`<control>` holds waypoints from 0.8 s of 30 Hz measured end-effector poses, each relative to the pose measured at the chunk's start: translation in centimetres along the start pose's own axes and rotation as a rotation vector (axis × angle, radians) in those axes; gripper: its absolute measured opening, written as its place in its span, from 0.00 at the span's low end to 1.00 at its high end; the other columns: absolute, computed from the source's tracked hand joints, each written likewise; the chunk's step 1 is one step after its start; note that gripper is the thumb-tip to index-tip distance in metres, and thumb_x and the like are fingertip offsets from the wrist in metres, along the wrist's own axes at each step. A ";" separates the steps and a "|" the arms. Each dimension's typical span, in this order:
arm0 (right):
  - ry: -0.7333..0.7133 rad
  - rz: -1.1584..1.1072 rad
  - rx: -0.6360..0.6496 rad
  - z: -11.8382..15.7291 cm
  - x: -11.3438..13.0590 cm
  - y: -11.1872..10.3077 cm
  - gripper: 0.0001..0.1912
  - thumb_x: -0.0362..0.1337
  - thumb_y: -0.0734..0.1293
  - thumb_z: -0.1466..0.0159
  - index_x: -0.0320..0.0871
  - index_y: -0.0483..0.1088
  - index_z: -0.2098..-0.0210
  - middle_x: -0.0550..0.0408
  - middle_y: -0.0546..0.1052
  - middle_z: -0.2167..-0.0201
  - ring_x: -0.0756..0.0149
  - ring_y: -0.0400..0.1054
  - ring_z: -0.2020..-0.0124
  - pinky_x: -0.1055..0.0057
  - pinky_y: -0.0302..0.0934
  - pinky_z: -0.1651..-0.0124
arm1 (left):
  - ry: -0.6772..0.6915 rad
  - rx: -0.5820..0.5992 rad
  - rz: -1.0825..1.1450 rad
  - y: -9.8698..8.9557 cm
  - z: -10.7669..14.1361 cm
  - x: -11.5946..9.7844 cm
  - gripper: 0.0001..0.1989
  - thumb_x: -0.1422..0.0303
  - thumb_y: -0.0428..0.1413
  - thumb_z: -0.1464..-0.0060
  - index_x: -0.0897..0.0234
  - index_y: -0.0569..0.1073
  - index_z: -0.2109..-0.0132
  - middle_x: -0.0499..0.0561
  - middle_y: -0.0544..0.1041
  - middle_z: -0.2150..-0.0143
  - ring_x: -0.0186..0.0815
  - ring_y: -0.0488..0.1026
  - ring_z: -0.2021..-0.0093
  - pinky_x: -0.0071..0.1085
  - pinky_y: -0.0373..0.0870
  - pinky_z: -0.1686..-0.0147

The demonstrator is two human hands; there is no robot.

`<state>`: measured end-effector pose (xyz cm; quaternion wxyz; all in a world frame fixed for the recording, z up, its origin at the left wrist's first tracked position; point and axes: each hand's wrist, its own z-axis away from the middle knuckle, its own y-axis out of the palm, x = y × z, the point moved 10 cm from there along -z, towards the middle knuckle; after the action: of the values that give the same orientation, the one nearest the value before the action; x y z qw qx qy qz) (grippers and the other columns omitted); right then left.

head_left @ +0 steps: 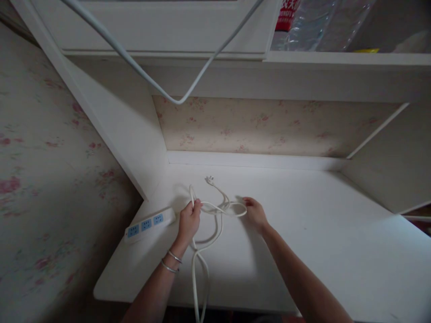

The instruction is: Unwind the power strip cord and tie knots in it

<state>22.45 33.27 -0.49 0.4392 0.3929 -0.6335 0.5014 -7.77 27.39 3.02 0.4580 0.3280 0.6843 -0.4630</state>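
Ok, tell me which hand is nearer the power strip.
Left. The left hand holds the white cord just right of the power strip; the right hand is farther right, by the cord's loop.

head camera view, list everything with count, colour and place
Long plastic power strip: one, white with three blue panels, desk's left
Thin looped cord: apparently one, cream, mid-desk and over near edge
Pronged plug: one, cream, beyond the loops
Flat desk: one, white, below
Panelled shelf unit: one, white, above desk
Bent cable: one, pale grey, across top
Plastic bottles: count unclear, clear with red label, upper-right shelf
Small object: one, yellow, beside bottles
Flowered wallpaper: two areas, pale and pink, left and back
Round metal bangles: two, silver, left wrist
Left hand: one, pinching cord
Right hand: one, at loop, grip unclear
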 end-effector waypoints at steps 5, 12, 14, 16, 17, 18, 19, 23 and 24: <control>-0.172 -0.018 0.190 3.6 0.8 1.3 0.21 0.39 0.68 0.48 0.52 0.72 0.54 0.54 0.71 0.47 0.56 0.63 0.44 0.56 0.56 0.41 | -0.125 -0.062 0.285 0.2 0.5 0.4 0.29 0.43 0.48 0.47 0.67 0.72 0.66 0.41 0.57 0.81 0.27 0.54 0.82 0.24 0.49 0.81; -0.130 0.069 0.100 2.3 1.2 -1.2 0.17 0.51 0.63 0.40 0.48 0.73 0.59 0.52 0.77 0.64 0.57 0.70 0.61 0.60 0.63 0.55 | -0.136 -0.046 0.315 0.8 1.3 -0.3 0.29 0.42 0.49 0.48 0.67 0.71 0.69 0.41 0.56 0.81 0.27 0.54 0.81 0.25 0.50 0.80; -0.110 0.106 -0.010 1.3 1.5 -3.7 0.21 0.53 0.64 0.42 0.46 0.71 0.56 0.53 0.75 0.67 0.59 0.68 0.66 0.62 0.62 0.60 | -0.124 -0.050 0.304 0.8 1.5 -0.2 0.28 0.42 0.49 0.48 0.67 0.71 0.69 0.41 0.56 0.81 0.27 0.55 0.80 0.24 0.51 0.80; -0.142 0.190 -0.101 0.1 2.6 -6.2 0.22 0.54 0.66 0.44 0.44 0.72 0.58 0.53 0.73 0.69 0.61 0.65 0.69 0.63 0.61 0.61 | -0.117 -0.055 0.296 0.9 1.6 -0.1 0.28 0.43 0.49 0.48 0.67 0.71 0.69 0.41 0.57 0.81 0.27 0.55 0.80 0.24 0.51 0.80; -0.179 0.237 -0.113 -0.4 3.3 -7.1 0.21 0.54 0.67 0.45 0.44 0.73 0.61 0.53 0.72 0.69 0.62 0.64 0.69 0.64 0.60 0.61 | -0.118 -0.059 0.296 0.9 1.7 0.0 0.28 0.43 0.49 0.47 0.67 0.71 0.69 0.41 0.57 0.81 0.27 0.55 0.80 0.24 0.51 0.80; -0.216 0.270 -0.103 -1.0 4.0 -7.7 0.20 0.54 0.68 0.46 0.44 0.73 0.65 0.53 0.71 0.70 0.62 0.63 0.69 0.64 0.59 0.60 | -0.117 -0.058 0.295 1.0 1.7 0.1 0.27 0.44 0.49 0.47 0.67 0.71 0.68 0.41 0.57 0.81 0.27 0.55 0.81 0.24 0.50 0.80; -0.228 0.270 -0.083 -1.5 4.3 -8.2 0.20 0.55 0.69 0.47 0.44 0.73 0.69 0.52 0.71 0.69 0.62 0.63 0.68 0.64 0.59 0.59 | -0.116 -0.054 0.293 1.1 1.7 0.1 0.27 0.44 0.50 0.47 0.67 0.71 0.68 0.41 0.57 0.81 0.27 0.54 0.81 0.24 0.50 0.81; -0.032 0.059 -0.102 -2.1 2.3 -9.5 0.24 0.58 0.69 0.49 0.44 0.71 0.68 0.51 0.71 0.66 0.62 0.64 0.64 0.66 0.61 0.58 | -0.108 -0.044 0.290 1.6 2.0 -0.2 0.26 0.45 0.49 0.46 0.67 0.70 0.67 0.41 0.58 0.81 0.26 0.54 0.81 0.23 0.49 0.81; 0.016 0.018 -0.113 -1.6 1.6 -9.3 0.25 0.61 0.65 0.46 0.44 0.70 0.65 0.51 0.71 0.65 0.62 0.66 0.64 0.66 0.62 0.61 | -0.107 -0.053 0.292 1.7 2.1 -0.3 0.26 0.46 0.49 0.45 0.67 0.70 0.67 0.41 0.58 0.80 0.26 0.54 0.81 0.22 0.50 0.81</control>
<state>30.91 33.04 3.88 0.4613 0.3576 -0.6607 0.4719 -5.53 26.06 2.45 0.5647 0.3869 0.6158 -0.3902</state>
